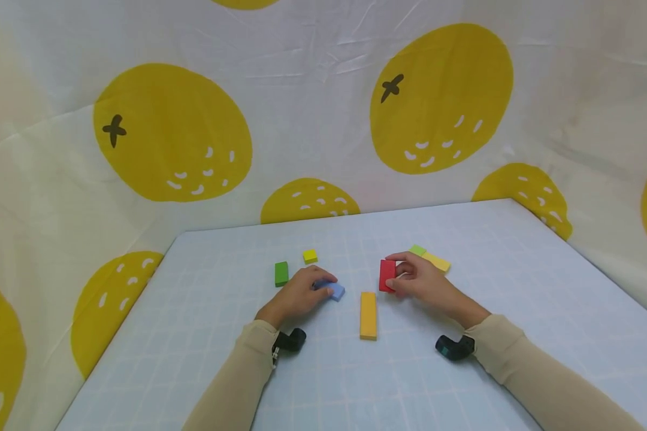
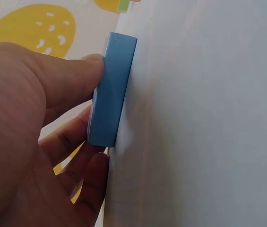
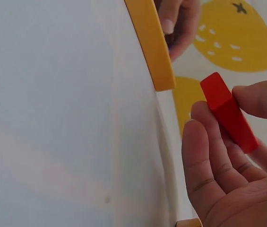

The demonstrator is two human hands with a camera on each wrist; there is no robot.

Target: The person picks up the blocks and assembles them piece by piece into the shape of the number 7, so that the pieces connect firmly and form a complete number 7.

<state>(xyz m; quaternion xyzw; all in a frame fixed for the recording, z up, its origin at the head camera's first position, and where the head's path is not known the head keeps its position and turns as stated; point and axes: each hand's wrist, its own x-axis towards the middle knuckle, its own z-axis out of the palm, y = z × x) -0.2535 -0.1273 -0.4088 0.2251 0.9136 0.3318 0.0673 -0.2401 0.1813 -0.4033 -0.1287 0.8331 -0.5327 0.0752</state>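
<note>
In the head view my left hand [image 1: 300, 293] grips a blue block [image 1: 336, 291] low over the table, left of centre. The left wrist view shows the thumb pressed to one side of this blue block [image 2: 113, 90], with fingers behind it. My right hand [image 1: 422, 281] pinches a red block [image 1: 387, 275] between thumb and fingers. In the right wrist view that red block [image 3: 228, 111] is tilted and apart from the table. Between the hands, nearer the person, lies a long orange block [image 1: 368, 316].
A green block [image 1: 281, 274] and a small yellow block [image 1: 310, 256] lie beyond the left hand. Past the right hand are a light green block [image 1: 417, 250] and a pale yellow block [image 1: 437, 261], partly hidden. A fruit-patterned curtain [image 1: 313, 131] borders the table [image 1: 194, 383].
</note>
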